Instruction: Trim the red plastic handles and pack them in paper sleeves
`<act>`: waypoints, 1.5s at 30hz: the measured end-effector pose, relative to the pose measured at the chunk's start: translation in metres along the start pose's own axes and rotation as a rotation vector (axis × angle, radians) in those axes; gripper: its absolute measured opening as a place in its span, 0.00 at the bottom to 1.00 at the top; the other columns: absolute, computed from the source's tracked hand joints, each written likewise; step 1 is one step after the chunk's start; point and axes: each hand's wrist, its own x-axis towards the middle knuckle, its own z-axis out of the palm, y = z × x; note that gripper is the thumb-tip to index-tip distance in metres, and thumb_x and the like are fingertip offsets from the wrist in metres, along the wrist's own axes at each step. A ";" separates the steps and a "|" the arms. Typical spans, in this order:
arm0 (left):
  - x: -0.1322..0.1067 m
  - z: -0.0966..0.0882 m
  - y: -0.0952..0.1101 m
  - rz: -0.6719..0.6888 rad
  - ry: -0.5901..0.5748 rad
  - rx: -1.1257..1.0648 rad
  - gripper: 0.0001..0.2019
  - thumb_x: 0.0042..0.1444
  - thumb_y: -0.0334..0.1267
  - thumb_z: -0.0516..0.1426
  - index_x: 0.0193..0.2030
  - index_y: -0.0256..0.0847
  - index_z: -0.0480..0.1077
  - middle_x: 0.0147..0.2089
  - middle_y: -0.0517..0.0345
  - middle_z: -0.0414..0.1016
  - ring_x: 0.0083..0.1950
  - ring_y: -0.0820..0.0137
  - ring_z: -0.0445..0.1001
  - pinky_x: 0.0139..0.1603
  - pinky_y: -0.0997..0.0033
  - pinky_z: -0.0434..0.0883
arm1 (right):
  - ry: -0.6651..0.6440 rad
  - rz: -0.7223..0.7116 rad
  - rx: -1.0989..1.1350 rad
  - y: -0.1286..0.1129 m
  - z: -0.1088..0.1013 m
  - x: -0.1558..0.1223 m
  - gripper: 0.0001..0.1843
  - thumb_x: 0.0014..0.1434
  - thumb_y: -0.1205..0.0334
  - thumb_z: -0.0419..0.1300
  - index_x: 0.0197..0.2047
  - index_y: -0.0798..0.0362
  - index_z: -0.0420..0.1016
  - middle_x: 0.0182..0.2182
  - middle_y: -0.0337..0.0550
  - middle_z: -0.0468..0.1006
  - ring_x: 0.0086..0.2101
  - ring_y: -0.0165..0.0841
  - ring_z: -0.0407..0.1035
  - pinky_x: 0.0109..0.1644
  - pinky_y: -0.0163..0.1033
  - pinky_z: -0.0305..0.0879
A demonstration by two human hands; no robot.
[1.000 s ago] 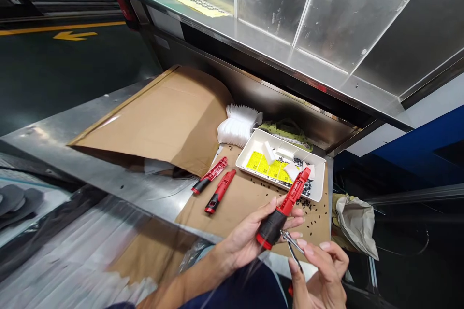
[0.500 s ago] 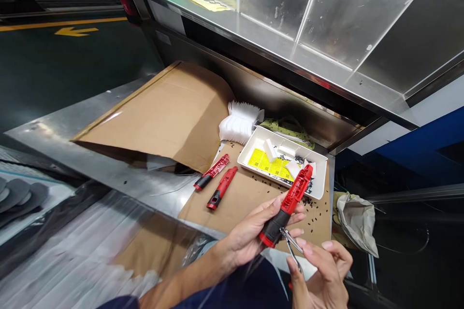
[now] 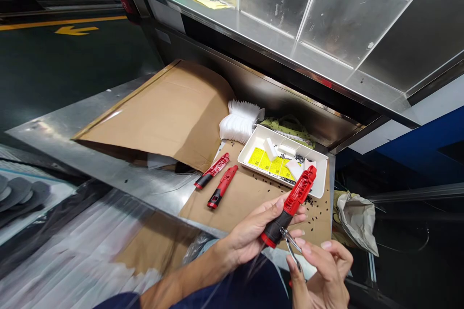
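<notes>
My left hand (image 3: 250, 229) is closed around a red and black plastic housing half (image 3: 297, 192), held tilted with its ribbed inner side showing. In my right hand (image 3: 322, 270) is a pair of small metal pliers (image 3: 292, 246), gripped between thumb and fingers. The tips of the pliers touch the edge of the black grip section near the housing's lower end. What lies between the jaws is too small to make out. Two similar pieces, a housing half with its inside up (image 3: 213, 170) and one with its outside up (image 3: 223, 187), lie on the cardboard to the left.
A white tray (image 3: 319, 183) with yellow labels, white blocks and small black parts stands behind my hands. Tiny black pieces (image 3: 266, 181) are scattered on the cardboard sheet (image 3: 235, 212). White foam sheets (image 3: 237, 125) and a large cardboard box (image 3: 159, 111) are farther left. A metal shelf (image 3: 275, 34) overhangs the back.
Almost nothing differs. Both hands keep their hold, and the plier tips stay at the same edge of the housing half; the view has shifted very slightly.
</notes>
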 end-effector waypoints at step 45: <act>0.004 -0.006 -0.007 -0.006 0.053 0.166 0.40 0.47 0.52 0.73 0.65 0.38 0.72 0.54 0.42 0.81 0.60 0.55 0.77 0.54 0.65 0.76 | -0.025 0.010 -0.091 0.004 -0.007 -0.005 0.05 0.62 0.63 0.69 0.35 0.48 0.77 0.27 0.41 0.82 0.38 0.40 0.64 0.54 0.54 0.60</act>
